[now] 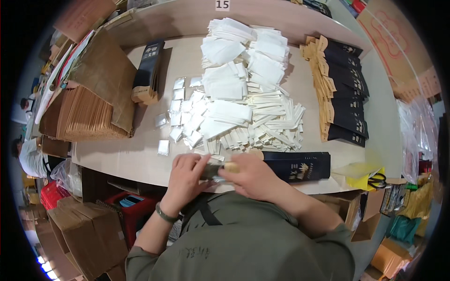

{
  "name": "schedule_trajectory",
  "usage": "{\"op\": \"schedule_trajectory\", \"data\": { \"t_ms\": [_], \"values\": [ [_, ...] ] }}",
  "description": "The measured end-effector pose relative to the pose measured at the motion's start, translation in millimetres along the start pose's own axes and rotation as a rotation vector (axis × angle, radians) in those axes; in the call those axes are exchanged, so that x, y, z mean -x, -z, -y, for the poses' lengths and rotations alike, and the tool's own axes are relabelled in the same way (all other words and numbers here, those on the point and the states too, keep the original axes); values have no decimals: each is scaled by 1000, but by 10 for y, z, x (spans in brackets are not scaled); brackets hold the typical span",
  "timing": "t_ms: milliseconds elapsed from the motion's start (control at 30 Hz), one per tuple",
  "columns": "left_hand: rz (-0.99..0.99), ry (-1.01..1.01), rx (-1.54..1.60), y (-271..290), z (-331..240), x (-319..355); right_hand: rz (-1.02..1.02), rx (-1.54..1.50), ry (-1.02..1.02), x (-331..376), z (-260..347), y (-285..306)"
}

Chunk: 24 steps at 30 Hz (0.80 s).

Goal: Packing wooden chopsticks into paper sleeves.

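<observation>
There's a black number on the white sign ahead of me! Pale characters mark the near dark packet, the dark row at right and the dark stack at left; dark lettering crosses my green shirt.

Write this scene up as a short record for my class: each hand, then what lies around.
Left hand: holding a blurred item
Right hand: at the same item
Beside right hand: dark packages
Centre: white packets, heaped
Left of heap: shiny sachets
Table's right: row of tan-ended packs
Table's left: cardboard box
</observation>
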State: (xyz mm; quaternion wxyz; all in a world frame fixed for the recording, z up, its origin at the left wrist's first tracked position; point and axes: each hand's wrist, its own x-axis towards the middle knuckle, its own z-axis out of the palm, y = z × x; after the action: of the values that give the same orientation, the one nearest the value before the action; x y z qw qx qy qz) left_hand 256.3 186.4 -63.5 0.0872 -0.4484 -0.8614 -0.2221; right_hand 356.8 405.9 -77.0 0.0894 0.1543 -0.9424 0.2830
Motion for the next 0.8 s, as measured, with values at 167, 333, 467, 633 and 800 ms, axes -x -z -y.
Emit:
{"op": "schedule_trajectory", "data": {
  "t_ms": [167, 333, 467, 633, 800],
  "values": [
    [353, 249, 72, -62, 190, 28, 135, 276, -119, -28, -587, 703],
    [652, 563, 608, 55, -40, -55, 68, 205, -226, 468, -719, 969],
    [404, -211, 924, -440, -524, -148, 225, 55, 17, 277, -445, 251],
    [612, 435, 733, -137, -216, -93, -66, 200, -93, 255, -177, 114],
    [283, 370, 266, -169, 39, 220, 202, 114, -610, 116, -91, -46]
  ]
}}
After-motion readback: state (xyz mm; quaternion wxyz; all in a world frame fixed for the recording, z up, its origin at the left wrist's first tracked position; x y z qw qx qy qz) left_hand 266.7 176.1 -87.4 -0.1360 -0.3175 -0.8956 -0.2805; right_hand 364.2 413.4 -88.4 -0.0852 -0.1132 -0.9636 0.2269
